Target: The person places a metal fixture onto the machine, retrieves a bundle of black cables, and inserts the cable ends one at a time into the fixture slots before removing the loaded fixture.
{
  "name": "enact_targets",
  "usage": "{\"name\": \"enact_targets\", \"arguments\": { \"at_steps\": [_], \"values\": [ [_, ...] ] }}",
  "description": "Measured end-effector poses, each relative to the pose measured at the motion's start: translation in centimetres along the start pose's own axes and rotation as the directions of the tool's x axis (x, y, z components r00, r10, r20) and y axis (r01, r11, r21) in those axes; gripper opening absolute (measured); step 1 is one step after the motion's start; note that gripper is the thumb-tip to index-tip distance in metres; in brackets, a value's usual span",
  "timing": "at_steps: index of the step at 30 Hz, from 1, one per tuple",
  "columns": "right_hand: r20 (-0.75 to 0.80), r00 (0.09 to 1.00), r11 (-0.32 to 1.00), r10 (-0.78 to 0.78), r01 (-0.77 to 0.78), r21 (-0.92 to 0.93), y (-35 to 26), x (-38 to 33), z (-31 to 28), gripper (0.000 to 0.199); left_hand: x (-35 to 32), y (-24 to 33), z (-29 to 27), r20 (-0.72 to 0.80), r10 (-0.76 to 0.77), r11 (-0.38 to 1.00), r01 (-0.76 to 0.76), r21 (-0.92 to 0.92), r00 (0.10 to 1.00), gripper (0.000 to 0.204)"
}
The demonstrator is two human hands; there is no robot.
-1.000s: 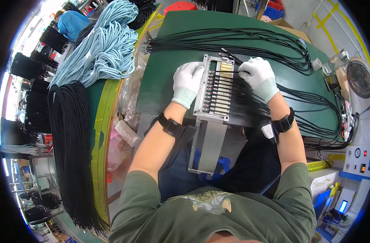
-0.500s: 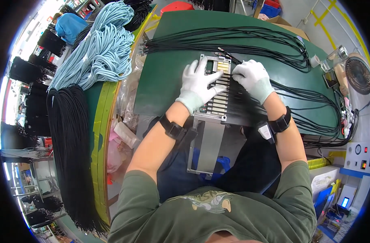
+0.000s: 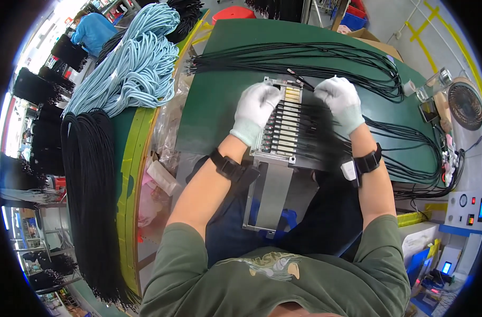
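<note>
A metal fixture [image 3: 287, 127] with a row of slots lies at the near edge of the green table. Black cables [image 3: 320, 129] run out of its right side, their ends lying side by side in the slots. At its upper left edge my white-gloved left hand [image 3: 255, 110] has its fingers closed; what they pinch, if anything, is hidden. Beyond the upper right corner my gloved right hand [image 3: 342, 103] is curled, its fingertips on a black cable [image 3: 303, 80] whose light-tipped end points away to the left. The cables below the right hand are blurred.
Black cable bundles [image 3: 304, 48] lie across the far table, and more loop at the right. A small fan [image 3: 465, 103] stands at the right rim. Pale blue cable coils [image 3: 146, 63] and long black cables [image 3: 95, 201] hang over the left bench. A metal plate [image 3: 275, 195] extends below the fixture.
My left hand has drawn back from over the slots to the fixture's upper left edge, its spread fingers now closed. My right hand has moved slightly right, away from the fixture.
</note>
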State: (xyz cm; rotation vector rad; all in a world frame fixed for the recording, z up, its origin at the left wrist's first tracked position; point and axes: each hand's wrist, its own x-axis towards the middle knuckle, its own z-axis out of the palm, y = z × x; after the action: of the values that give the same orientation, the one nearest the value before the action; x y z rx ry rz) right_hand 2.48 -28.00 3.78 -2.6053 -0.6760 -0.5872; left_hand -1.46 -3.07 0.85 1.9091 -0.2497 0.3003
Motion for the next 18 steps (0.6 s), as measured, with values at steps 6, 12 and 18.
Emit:
{"name": "enact_targets", "arguments": {
  "at_steps": [6, 12, 18],
  "values": [
    [0.055, 0.994, 0.931, -0.09, 0.064, 0.36, -3.8, -0.6, 0.1, 0.017, 0.0, -0.2, 0.2, -0.124, 0.17, 0.984, -0.163, 0.066, 0.978, 0.017],
    [0.085, 0.995, 0.908, -0.047, 0.007, 0.42, -5.3, -1.0, 0.0, 0.018, 0.7, -1.2, -1.3, -0.11, 0.334, 0.893, -0.277, 0.356, 0.936, 0.015],
    [0.155, 0.988, 0.981, 0.016, -0.045, 0.189, -2.7, -0.6, -0.3, 0.015, 0.5, -1.7, -1.4, -0.125, 0.193, 0.92, -0.135, 0.369, 0.973, 0.017]
  ]
}}
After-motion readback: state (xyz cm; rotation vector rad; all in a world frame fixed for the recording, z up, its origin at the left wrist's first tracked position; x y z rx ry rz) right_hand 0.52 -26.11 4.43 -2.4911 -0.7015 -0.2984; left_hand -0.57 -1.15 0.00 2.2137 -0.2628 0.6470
